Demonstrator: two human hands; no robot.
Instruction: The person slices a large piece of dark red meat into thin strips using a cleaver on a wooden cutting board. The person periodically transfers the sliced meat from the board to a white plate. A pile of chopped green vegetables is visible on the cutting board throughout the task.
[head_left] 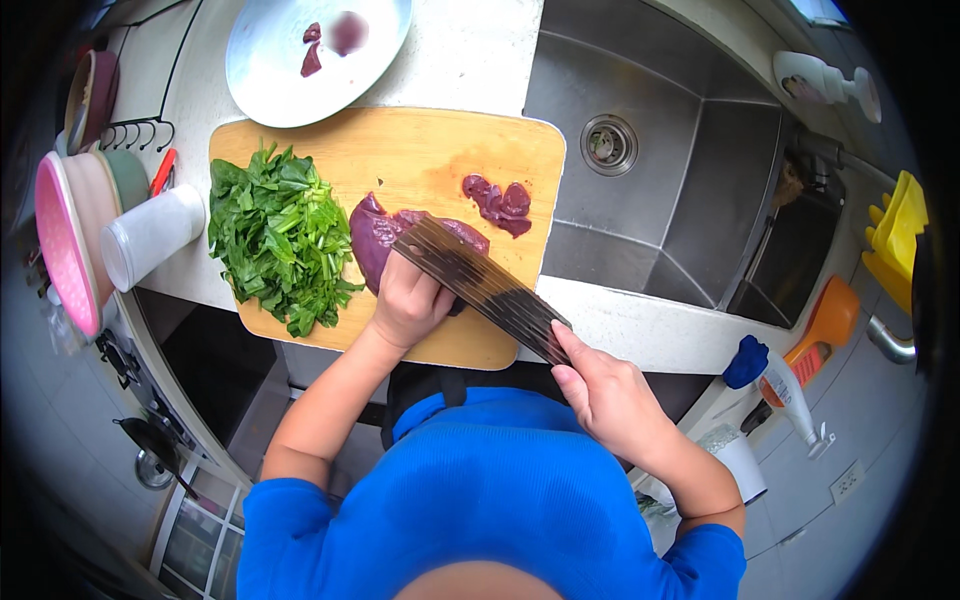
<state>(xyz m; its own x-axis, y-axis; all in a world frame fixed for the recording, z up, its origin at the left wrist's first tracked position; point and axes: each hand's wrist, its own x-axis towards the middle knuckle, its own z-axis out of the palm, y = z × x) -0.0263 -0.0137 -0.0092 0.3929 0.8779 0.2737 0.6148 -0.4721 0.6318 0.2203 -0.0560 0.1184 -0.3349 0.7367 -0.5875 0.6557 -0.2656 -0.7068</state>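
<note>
Nearest, right hand (610,395) closed around the handle of a wide cleaver (480,285), blade angled up and left across the board's near right part. Just beyond, left hand (408,300) curled, fingers pressing down on a dark purple liver (372,235) lying mid-board; cleaver tip right beside those fingers, seemingly touching the meat. Likely risk: wet, slick liver sliding under the press, bringing the blade onto the left fingers, given how close they sit to the edge. Also possible: board (400,150) shifting, since its near edge overhangs the desk (480,50) rim. Left of the liver, heap of chopped greens (275,240), close enough to catch juices. Right of the liver, small pile of cut pieces (500,203) near the board's right edge, beside the steel sink (680,160); a nudge could tip them in. Farther left, white cylinder jar (150,235) lying on its side, pink bowl (65,245) beyond it. Farthest, white plate (300,60) with two scraps of meat, touching the board's far edge.
</note>
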